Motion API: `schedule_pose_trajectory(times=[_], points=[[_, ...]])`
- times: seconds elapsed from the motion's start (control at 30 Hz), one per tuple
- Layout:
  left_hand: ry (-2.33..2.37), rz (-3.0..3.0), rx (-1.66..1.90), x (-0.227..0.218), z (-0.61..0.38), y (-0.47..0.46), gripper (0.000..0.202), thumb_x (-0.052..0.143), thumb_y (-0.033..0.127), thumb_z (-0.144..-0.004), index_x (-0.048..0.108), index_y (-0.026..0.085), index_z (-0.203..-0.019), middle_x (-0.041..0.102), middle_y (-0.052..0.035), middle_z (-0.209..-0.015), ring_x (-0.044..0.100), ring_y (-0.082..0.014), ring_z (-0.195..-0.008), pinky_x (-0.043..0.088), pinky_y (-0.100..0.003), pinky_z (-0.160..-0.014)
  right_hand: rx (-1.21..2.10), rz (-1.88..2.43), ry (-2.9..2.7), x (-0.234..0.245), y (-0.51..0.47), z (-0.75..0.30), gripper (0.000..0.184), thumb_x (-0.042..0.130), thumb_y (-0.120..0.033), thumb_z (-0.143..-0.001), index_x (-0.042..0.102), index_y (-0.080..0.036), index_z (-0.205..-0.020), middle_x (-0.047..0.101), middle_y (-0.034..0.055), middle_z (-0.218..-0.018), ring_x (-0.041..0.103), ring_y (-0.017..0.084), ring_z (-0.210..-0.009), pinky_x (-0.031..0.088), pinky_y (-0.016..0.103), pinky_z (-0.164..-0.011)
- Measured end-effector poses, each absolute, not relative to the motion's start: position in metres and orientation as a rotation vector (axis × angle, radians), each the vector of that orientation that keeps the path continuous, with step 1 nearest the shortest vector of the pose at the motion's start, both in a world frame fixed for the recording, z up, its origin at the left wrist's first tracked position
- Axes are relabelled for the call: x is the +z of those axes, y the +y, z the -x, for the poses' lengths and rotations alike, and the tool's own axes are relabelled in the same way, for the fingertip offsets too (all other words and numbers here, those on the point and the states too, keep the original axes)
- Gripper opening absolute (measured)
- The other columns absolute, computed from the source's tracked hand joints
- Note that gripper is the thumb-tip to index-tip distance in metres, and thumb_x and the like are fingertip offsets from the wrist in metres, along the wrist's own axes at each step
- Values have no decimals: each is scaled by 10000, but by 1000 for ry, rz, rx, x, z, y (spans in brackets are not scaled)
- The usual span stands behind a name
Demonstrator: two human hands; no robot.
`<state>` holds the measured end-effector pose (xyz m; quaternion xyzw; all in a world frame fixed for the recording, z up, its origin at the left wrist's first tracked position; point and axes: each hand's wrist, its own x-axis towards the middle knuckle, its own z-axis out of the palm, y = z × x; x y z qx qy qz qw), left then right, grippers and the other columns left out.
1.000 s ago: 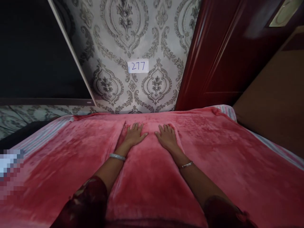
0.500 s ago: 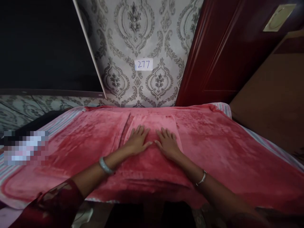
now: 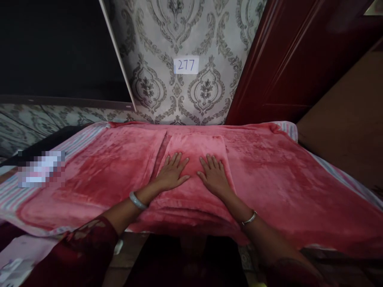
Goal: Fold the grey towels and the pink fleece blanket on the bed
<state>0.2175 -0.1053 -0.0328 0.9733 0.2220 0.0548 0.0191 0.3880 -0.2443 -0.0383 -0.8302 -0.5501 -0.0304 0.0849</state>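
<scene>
Rose-red blanket (image 3: 104,171), grey damask wallpaper (image 3: 155,95)

The number 277, handwritten in blue on a small white label (image 3: 186,65), stands out on grey damask wallpaper (image 3: 155,85) in the room, just above a pink blanket (image 3: 104,171). No other writing is legible. A pixelated patch (image 3: 42,169) on the blanket's left side shows nothing readable.

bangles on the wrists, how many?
2. A pale stone-like bangle sits on the wrist of the left hand, a thin silver-coloured bangle on the wrist of the right hand. More could be hidden under the dark red left sleeve or right sleeve.
</scene>
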Motion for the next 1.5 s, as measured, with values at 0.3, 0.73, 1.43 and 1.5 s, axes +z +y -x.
schedule_pose_trajectory(times=[0.3,0.73,1.43,1.5], points=[[730,-2897,40,-3,-213,-112,781,463,572,-978,229,206,-1627,164,-158,-1698,102,-327,-1575,154,-561,-1255,20,2507,-1609,-19,-250,-383,636,364,-475,-1041,290,-221,-1620,209,118,-1690,169,306,-1557,175,507,-1229],[593,-3030,262,-43,-152,-171,704,527,564,-952,344,326,-1588,260,-130,-1681,161,-394,-1559,164,-671,-1215,-29,2357,-1748,-43,-308,-327,649,402,-528,-1016,356,-241,-1597,235,95,-1680,162,314,-1560,122,555,-1249],[715,-2808,360,2,-198,-118,597,369,392,-1021,378,139,-1561,382,-171,-1619,342,-259,-1514,298,-451,-1239,46,2319,-1670,20,-249,-384,524,368,-313,-1030,476,-184,-1526,448,128,-1579,390,260,-1469,277,479,-1209],[785,-2827,298,15,-227,-103,597,382,376,-1012,371,140,-1560,364,-180,-1626,322,-280,-1522,292,-479,-1236,68,2412,-1600,26,-222,-391,539,372,-318,-1035,415,-216,-1563,349,116,-1638,309,276,-1513,263,524,-1208]])
